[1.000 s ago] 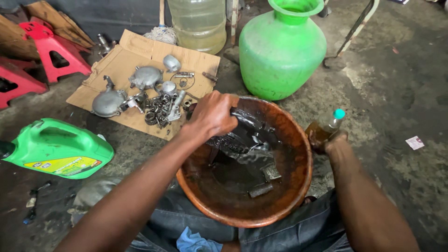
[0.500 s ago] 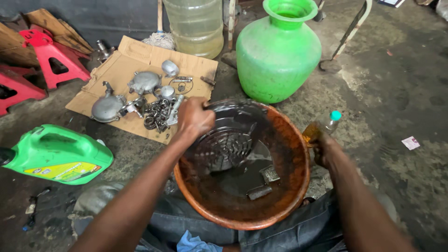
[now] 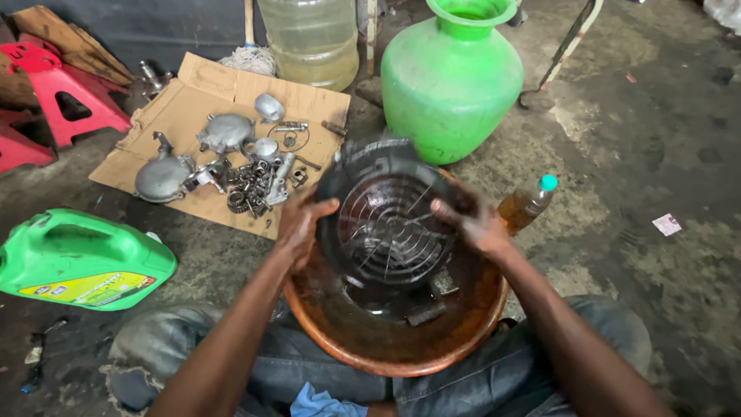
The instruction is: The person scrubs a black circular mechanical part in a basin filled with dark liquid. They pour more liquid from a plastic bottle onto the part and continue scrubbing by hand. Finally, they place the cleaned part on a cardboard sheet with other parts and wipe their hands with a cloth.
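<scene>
A round black fan cover with a wire grille is tilted upright over an oily brown basin between my knees. My left hand grips the cover's left rim. On its right rim sits my right hand. Dark liquid and two small metal blocks lie in the basin's bottom. A small bottle of amber liquid with a teal cap stands on the floor just right of the basin, no hand on it.
Cardboard with several grey metal engine parts lies at upper left. A green plastic pot and a clear water can stand behind. A green oil jug lies at left; red stands far left.
My right hand let go of the amber bottle and came onto the cover's right rim. The cover rose out of the basin's liquid and now stands tilted, held by both hands.
</scene>
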